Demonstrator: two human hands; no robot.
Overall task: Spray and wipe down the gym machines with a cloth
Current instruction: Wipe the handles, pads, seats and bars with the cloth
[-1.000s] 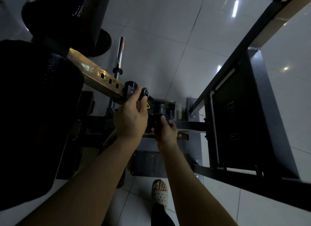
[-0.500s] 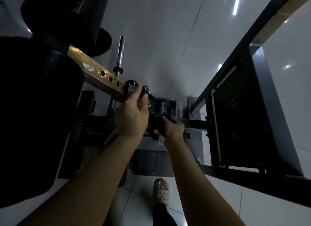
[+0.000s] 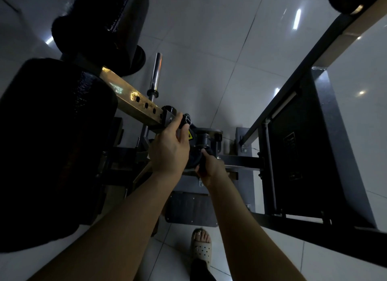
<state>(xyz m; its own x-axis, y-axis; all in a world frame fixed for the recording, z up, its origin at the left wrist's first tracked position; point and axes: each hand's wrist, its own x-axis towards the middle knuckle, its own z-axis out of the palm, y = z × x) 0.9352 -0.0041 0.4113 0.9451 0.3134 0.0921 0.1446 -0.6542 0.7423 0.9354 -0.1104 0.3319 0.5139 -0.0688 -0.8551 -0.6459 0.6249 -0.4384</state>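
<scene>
On the pale tiled floor (image 3: 209, 39) the gym machine (image 3: 134, 100) is standing; our left hand (image 3: 169, 153) is gripping its black knob (image 3: 186, 120), our right hand (image 3: 211, 168) is curling its fingers round a dark part (image 3: 201, 161) just beside

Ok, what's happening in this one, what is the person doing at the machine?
A person stands over a gym machine in dim light. The left hand pinches the black knob at the end of the brass-coloured square tube. The right hand, lower down by the grey pivot housing, grips a dark object held against the machine. It is too dark to tell whether that is the cloth. No spray bottle is in view.
</scene>
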